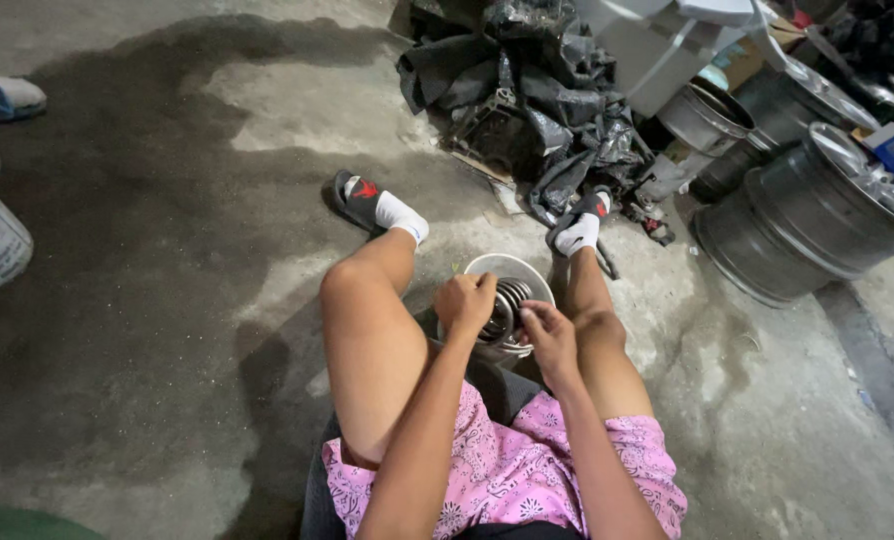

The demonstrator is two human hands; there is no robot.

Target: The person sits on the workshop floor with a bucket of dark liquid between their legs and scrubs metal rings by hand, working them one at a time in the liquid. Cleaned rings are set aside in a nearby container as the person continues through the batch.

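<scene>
On a stained concrete floor (167, 300), a seated person in pink patterned shorts (507, 470) works between bent knees on a round metal part with a coil spring (507, 305). The left hand (464, 303) is closed, its grip clamped on the part's near-left rim; the right hand (549, 338) pinches at the spring, fingers together. Toward the floor's far right edge lie bare wheel rims (817, 215), with crumpled black plastic sheeting (527, 90) just beyond the slippered feet.
</scene>
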